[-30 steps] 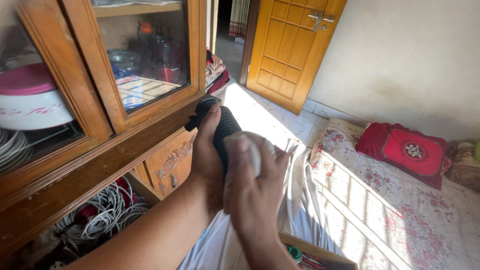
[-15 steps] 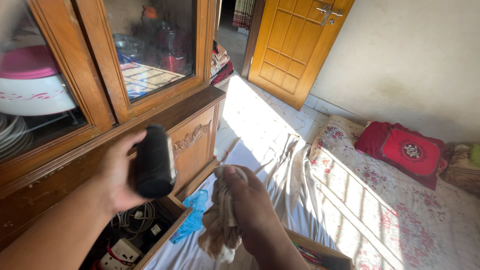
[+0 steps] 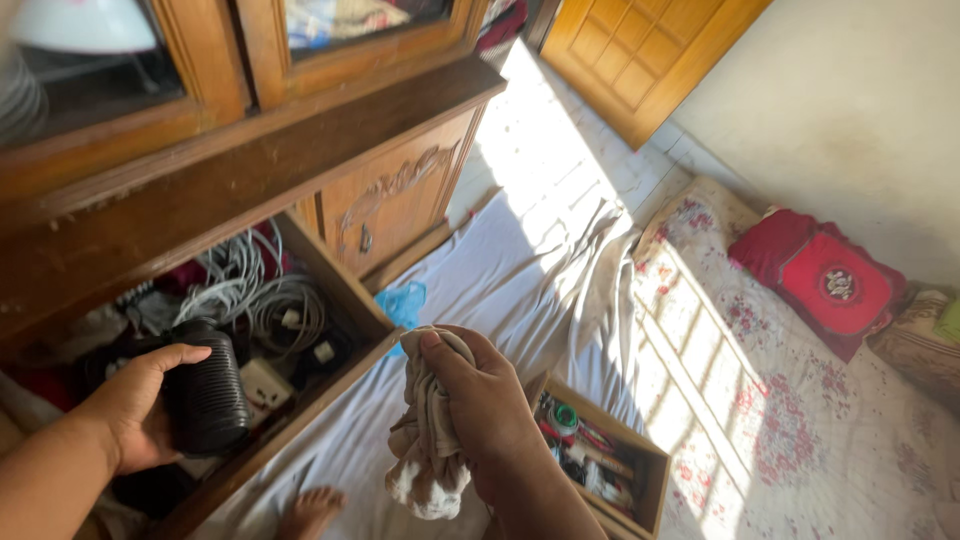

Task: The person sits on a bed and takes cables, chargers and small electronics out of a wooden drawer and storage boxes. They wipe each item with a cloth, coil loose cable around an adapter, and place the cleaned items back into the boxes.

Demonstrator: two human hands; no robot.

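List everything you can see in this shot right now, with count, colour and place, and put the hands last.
ribbed cylinder: one, black, held over the open drawer at lower left
rag: one, beige, crumpled, bottom centre
open drawer: one, brown wood, in the cabinet at left
coiled cables: a tangle, white and grey, inside the open drawer
cabinet: one, brown wood with glass doors, upper left
small drawer: one, wooden, set out on the sheet, filled with small items
sheet: one, white, spread on the floor
mattress: one, floral print, right
cushion: one, red, on the mattress
door: one, yellow-brown wood, top
bare foot: one, bottom edge
left hand: grips the ribbed cylinder
right hand: holds the rag
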